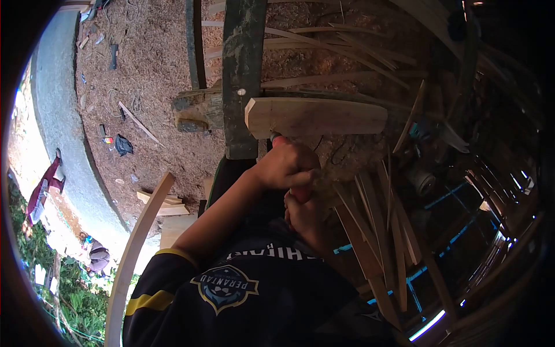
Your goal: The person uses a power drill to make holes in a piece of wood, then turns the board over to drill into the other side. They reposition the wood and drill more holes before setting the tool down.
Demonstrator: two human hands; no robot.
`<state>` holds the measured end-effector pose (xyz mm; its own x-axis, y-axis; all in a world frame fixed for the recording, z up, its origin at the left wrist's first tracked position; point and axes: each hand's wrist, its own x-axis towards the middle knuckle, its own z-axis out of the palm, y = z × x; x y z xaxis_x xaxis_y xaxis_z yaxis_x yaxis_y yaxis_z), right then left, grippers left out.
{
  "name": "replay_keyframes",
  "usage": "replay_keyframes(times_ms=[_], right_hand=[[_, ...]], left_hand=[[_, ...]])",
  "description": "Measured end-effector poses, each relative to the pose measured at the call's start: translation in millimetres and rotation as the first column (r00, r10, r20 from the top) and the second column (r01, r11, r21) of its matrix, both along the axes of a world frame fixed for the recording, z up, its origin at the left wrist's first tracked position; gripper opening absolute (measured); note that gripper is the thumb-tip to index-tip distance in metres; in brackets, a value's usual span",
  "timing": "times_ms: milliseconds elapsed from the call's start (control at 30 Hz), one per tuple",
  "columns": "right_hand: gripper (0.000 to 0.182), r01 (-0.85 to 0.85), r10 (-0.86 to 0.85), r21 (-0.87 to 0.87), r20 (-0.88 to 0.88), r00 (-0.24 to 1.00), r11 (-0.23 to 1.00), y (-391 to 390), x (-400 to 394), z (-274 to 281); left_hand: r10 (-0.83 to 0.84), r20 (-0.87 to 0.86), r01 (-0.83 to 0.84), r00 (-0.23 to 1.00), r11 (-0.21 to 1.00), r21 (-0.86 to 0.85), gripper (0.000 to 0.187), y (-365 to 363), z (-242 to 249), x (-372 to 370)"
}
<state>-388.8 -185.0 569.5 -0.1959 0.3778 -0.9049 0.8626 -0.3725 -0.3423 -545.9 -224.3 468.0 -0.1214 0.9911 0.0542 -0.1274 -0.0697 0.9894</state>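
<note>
A shaped wooden board [324, 117] with rounded edges rests with its left end on a dark upright-running beam [245, 63]. Against its lower left edge sits the dark nose of a red hand-held tool [280, 140]; its exact kind is mostly hidden by my hands. My left hand [289, 165] is wrapped over the front of the tool, just below the board. Closer to my body, my right hand [303, 218] is closed around the tool's rear part, where a patch of red shows between the hands.
Wood shavings [167, 69] cover the ground. Long wooden strips [376, 214] lean at right, and a curved plank [136, 254] stands at left. A black plastic bag [123, 145] lies near a concrete ledge [58, 75]. A person in dark red [46, 188] is beyond it.
</note>
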Motion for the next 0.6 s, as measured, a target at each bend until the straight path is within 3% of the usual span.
replay_keyframes(times_ms=[200, 267, 333, 600], right_hand=[[0.015, -0.035, 0.035, 0.048, 0.005, 0.999, 0.998, 2, -3, -1], [0.016, -0.055, 0.054, 0.058, 0.019, 0.998, 0.997, 2, -4, -2], [0.013, -0.046, 0.050, 0.080, -0.043, 0.998, 0.996, -2, 0, -5], [0.014, -0.013, 0.014, 0.073, -0.019, 1.000, 0.997, -5, 2, -10]], left_hand=[[-0.022, 0.011, 0.023, 1.000, 0.999, -0.030, 0.030, -1, 1, -1], [0.037, -0.026, -0.035, 0.999, 0.997, 0.068, 0.030, 0, -1, 0], [0.031, -0.001, -0.031, 1.000, 0.998, 0.053, 0.030, 0, 0, -1], [0.026, 0.010, -0.026, 1.000, 0.997, 0.067, 0.031, -1, -5, -2]])
